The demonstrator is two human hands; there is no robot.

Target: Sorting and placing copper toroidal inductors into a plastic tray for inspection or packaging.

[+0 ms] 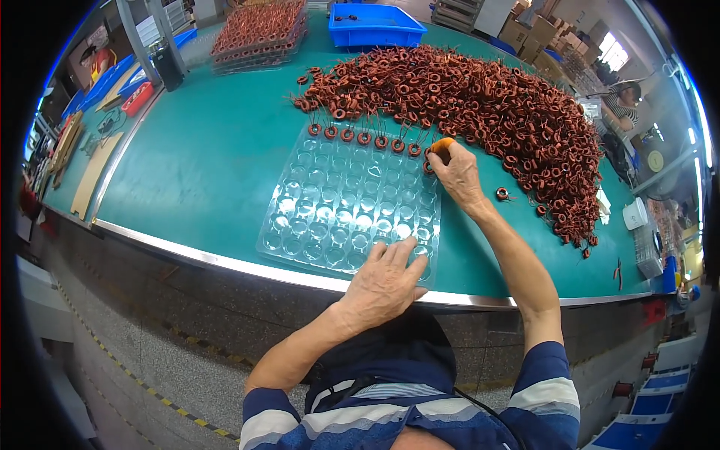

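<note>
A clear plastic blister tray (349, 201) with rows of round pockets lies on the green table. Along its far row sit several copper-wound ring coils (364, 138), their wire legs pointing away from me. At the row's right end, my right hand (459, 171) pinches another ring coil (429, 166), largely covered by fingers; orange covering shows on the fingertips. My left hand (384, 283) rests palm down on the tray's near right corner, fingers apart and holding nothing. The pockets between the hands and the near edge hold no coils.
A large heap of ring coils (487, 97) spreads across the far and right side. One loose coil (502, 193) lies right of my right hand. Behind stand a blue bin (375, 36) and stacked filled trays (259, 37). Pliers (618, 274) lie far right; another person (622, 105) sits beyond.
</note>
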